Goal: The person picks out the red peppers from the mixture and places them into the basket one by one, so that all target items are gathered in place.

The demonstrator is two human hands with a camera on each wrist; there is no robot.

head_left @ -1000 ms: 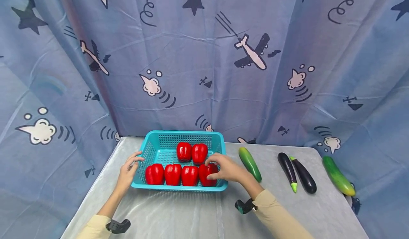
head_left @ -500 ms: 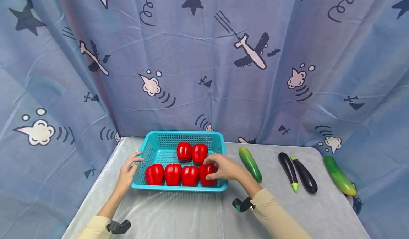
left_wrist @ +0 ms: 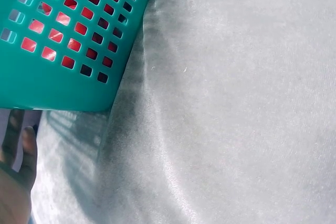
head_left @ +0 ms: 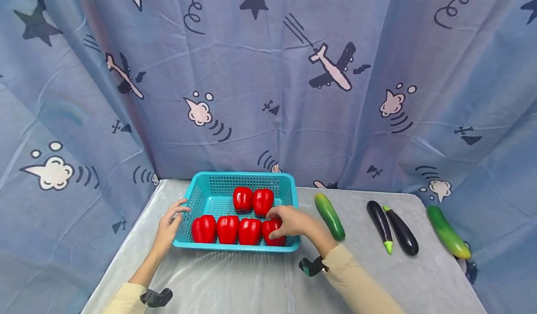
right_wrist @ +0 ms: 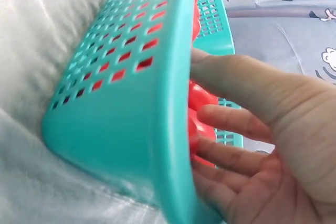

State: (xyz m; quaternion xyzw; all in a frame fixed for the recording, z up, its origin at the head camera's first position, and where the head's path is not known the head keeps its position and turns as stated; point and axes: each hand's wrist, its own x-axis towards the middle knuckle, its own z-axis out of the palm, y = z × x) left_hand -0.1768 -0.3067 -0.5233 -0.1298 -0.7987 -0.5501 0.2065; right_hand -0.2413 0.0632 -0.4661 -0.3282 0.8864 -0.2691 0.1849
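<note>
A teal basket (head_left: pixel 243 175) sits at the table's back left and holds several red peppers. Two stand in the back row (head_left: pixel 252 199) and more line the front. My right hand (head_left: pixel 271 223) reaches over the basket's right front corner and grips the rightmost front pepper (head_left: pixel 267 230). In the right wrist view its fingers (right_wrist: pixel 231 121) lie inside the basket (right_wrist: pixel 131 93) against that pepper (right_wrist: pixel 206 98), with the thumb over the rim. My left hand (head_left: pixel 178 212) touches the basket's left wall with relaxed fingers. The left wrist view shows the basket's corner (left_wrist: pixel 58 77) with my hand (left_wrist: pixel 16 182) just beside it.
On the grey cloth-covered table (head_left: pixel 251 281), a cucumber (head_left: pixel 330 216) lies just right of the basket. Two eggplants (head_left: pixel 379 223) (head_left: pixel 402 232) lie further right, and a second cucumber (head_left: pixel 446 232) rests at the right edge. A blue patterned curtain hangs close behind.
My right hand and wrist have shifted slightly left and closed further over the rightmost front pepper. The left hand and basket stay put.
</note>
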